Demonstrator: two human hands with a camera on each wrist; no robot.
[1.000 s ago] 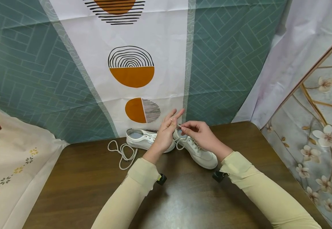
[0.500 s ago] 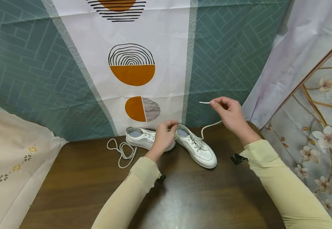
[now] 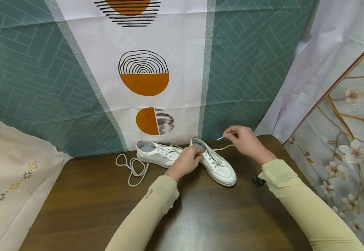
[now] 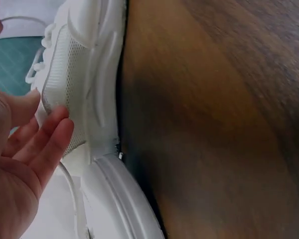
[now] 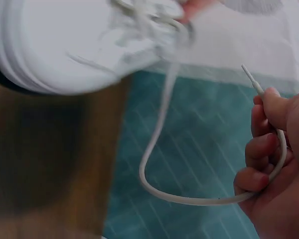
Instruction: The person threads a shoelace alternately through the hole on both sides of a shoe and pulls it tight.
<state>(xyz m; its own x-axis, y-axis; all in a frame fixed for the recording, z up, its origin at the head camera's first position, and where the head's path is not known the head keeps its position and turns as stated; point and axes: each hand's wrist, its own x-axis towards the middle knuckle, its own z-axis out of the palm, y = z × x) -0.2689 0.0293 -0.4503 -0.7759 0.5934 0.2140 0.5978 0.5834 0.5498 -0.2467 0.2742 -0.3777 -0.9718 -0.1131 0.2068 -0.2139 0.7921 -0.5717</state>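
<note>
In the head view my right hand [image 3: 243, 139] pinches a white shoelace [image 3: 223, 148] near its tip, to the right of the right white sneaker [image 3: 221, 172]. The right wrist view shows the lace's thin tip [image 5: 248, 74] sticking out past my thumb, and a loop runs from the hand back to the sneaker. My left hand [image 3: 186, 162] is at the sneaker's near side, by the opening. Seen from the left wrist, its thumb and slightly bent fingers [image 4: 50, 137] stand apart beside the mesh panel [image 4: 72, 74]; contact with the shoe is unclear.
A second white sneaker [image 3: 157, 157] lies to the left, partly behind my left hand. A loose white lace [image 3: 133, 167] is coiled beside it on the brown wooden table [image 3: 91, 202]. Patterned cloth [image 3: 244, 69] hangs directly behind the table's back edge.
My right hand drew the lace out to the right and up, then came lower. From beside the sneaker's heel, my left hand has moved down and right to its near side.
</note>
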